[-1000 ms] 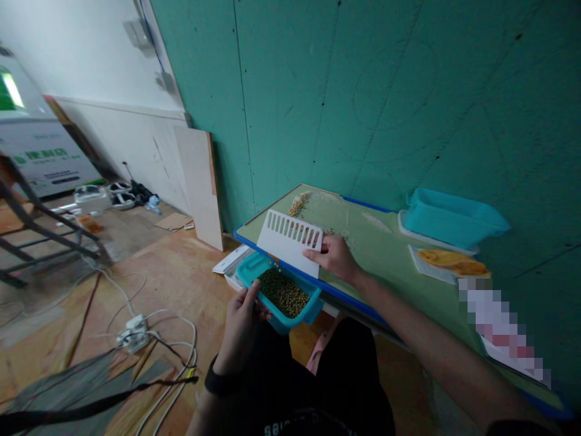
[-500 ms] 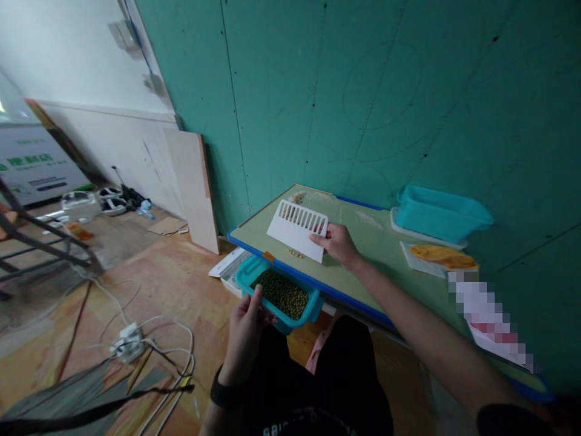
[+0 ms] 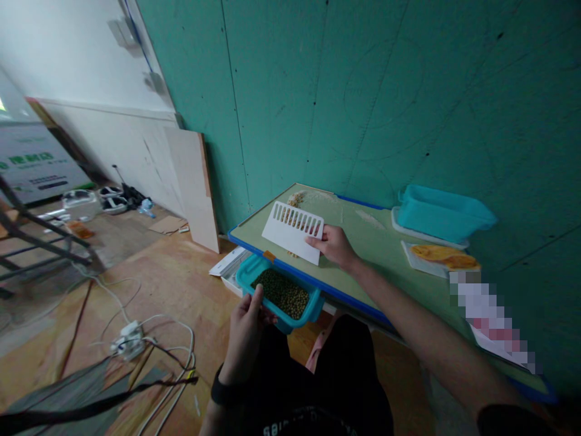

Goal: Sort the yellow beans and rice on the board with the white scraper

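My left hand (image 3: 247,318) grips the near-left rim of a turquoise plastic tub (image 3: 315,307), thumb on top and fingers underneath. Dark green and tan beans (image 3: 284,293) fill the tub, which sits just below the table's front edge. In my right hand (image 3: 334,245) is a white flat scraper (image 3: 290,236) with a row of slots along its far side, pinched at its right end. The scraper is tilted over the tabletop. Small pale beans (image 3: 297,198) lie beyond it, and more show through the slots and under its near edge.
The green table (image 3: 376,254) has a blue edge and stands against a green wall. At its right are another turquoise tub (image 3: 445,212), a yellow-orange item (image 3: 445,257) on a white tray and a blurred-out object. White cables and a power strip (image 3: 129,342) lie on the floor at left.
The scraper and my right hand have shifted slightly left, and the scraper now covers more of the small beans near the front edge. My left hand and the tub stay put.
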A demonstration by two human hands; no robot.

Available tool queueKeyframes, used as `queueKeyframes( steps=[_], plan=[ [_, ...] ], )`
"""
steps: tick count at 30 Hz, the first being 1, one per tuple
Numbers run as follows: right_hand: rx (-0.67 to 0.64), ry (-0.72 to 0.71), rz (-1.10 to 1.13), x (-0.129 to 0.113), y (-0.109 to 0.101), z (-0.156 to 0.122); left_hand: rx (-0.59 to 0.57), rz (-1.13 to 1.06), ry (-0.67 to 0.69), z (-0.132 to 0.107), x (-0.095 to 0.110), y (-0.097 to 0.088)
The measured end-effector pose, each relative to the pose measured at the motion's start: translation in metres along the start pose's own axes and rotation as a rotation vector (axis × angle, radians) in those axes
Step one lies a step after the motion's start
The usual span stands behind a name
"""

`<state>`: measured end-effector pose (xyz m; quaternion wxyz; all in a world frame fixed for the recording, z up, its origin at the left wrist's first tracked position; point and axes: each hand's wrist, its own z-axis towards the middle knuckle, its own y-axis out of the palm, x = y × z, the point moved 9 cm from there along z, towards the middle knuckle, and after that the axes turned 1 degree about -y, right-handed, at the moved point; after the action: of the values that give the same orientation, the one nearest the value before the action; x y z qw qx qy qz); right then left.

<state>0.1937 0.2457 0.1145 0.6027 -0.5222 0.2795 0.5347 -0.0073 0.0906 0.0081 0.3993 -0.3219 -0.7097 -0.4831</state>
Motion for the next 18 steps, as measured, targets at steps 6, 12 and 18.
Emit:
queueKeyframes(
  steps=[6, 12, 18],
  plan=[
    [-0.033, -0.022, 0.032, -0.003, 0.008, -0.003, 0.02, -0.011, 0.01, -0.001, 0.002, 0.0],
    [-0.083, -0.033, 0.134, -0.006, 0.016, -0.005, 0.022, 0.012, 0.002, -0.002, 0.003, -0.001],
    [-0.109, -0.041, 0.099, -0.014, 0.017, -0.01, 0.025, -0.016, -0.011, -0.001, 0.001, -0.001]
  ],
)
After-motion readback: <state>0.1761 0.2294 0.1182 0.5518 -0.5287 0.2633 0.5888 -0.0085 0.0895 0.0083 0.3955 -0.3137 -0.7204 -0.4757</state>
